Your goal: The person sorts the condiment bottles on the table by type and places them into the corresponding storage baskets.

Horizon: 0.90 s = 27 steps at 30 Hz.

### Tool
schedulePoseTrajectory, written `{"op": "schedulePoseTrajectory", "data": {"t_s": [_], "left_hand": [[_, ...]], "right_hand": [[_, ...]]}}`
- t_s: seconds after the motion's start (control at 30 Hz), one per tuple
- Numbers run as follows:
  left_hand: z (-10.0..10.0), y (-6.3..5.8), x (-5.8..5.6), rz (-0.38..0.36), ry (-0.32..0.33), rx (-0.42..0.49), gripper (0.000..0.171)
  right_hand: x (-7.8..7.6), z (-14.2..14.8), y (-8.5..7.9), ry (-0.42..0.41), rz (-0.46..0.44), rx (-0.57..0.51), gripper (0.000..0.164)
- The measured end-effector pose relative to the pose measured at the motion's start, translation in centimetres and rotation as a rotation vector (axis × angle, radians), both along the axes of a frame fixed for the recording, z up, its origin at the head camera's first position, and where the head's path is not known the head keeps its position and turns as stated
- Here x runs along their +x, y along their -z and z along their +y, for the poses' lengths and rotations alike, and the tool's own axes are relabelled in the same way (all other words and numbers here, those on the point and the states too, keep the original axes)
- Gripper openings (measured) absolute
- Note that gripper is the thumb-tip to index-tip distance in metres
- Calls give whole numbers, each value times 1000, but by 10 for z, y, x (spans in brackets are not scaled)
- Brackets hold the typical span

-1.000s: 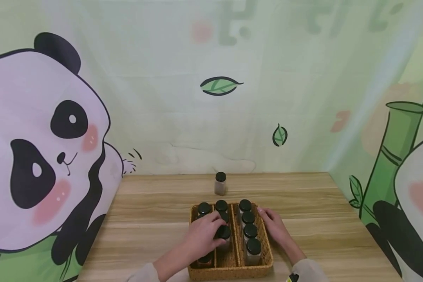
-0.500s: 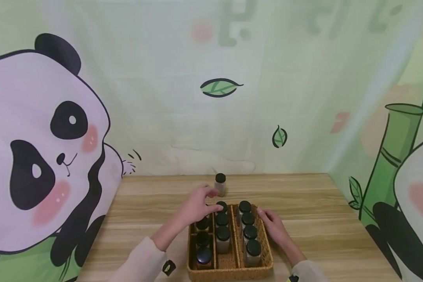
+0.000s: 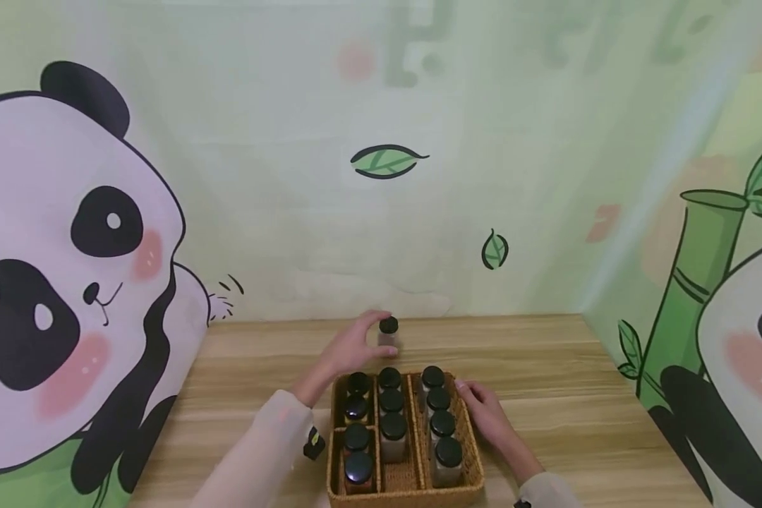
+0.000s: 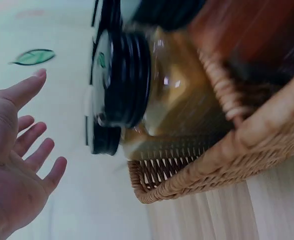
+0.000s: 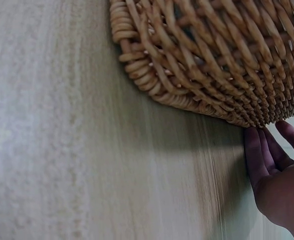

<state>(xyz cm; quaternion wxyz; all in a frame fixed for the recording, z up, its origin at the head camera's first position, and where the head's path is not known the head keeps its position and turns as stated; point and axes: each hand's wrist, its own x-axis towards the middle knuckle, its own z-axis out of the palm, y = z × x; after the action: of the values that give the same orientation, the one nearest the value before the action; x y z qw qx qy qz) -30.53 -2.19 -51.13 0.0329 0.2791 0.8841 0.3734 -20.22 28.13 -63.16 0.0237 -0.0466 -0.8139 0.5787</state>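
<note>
A small clear jar with a black lid (image 3: 388, 337) stands upright on the table behind the wicker basket (image 3: 406, 499). My left hand (image 3: 351, 347) reaches to its left side, thumb in front and fingers behind; contact is not plain. In the left wrist view the left hand (image 4: 17, 165) has its fingers spread. My right hand (image 3: 490, 413) touches the basket's right side near the back corner. Straight fingers (image 5: 255, 152) meet the weave in the right wrist view. Black-lidded jars (image 3: 394, 437) fill much of the basket's compartments.
Dividers split the basket into left, middle and right sections, the left one split again. Bare weave (image 3: 400, 480) shows at the middle section's front. The wooden table (image 3: 241, 395) ends at a wall cloth (image 3: 279, 212) printed with pandas and bamboo.
My left hand has left the jars in the basket and moved away from me to the lone jar behind it. The right hand stays at the basket's side. The head view has shifted slightly.
</note>
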Motion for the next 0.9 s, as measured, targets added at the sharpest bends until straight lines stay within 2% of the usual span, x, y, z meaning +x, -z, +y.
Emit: {"op": "schedulePoseTrajectory", "data": {"t_s": [0.17, 0.47, 0.57, 0.63, 0.77, 0.83, 0.9], "left_hand": [[2, 12, -14, -32, 8, -56, 86], [10, 23, -38, -100, -17, -37, 87], [10, 26, -40, -122, -17, -65, 87], [10, 29, -41, -130, -17, -85, 88], [10, 31, -41, -107, -23, -112, 86], [11, 32, -39, -82, -44, -116, 82], [12, 33, -37, -46, -70, -134, 78]], "right_hand": [[4, -4, 3, -7, -12, -4, 46], [-2, -2, 0, 19, -9, -21, 45], [-1, -3, -5, 15, -16, -36, 42], [3, -5, -14, 7, -16, -41, 41], [11, -10, -30, -3, -3, -29, 40], [9, -10, -26, 9, 2, -13, 41], [4, -7, -14, 19, 7, 11, 44]]}}
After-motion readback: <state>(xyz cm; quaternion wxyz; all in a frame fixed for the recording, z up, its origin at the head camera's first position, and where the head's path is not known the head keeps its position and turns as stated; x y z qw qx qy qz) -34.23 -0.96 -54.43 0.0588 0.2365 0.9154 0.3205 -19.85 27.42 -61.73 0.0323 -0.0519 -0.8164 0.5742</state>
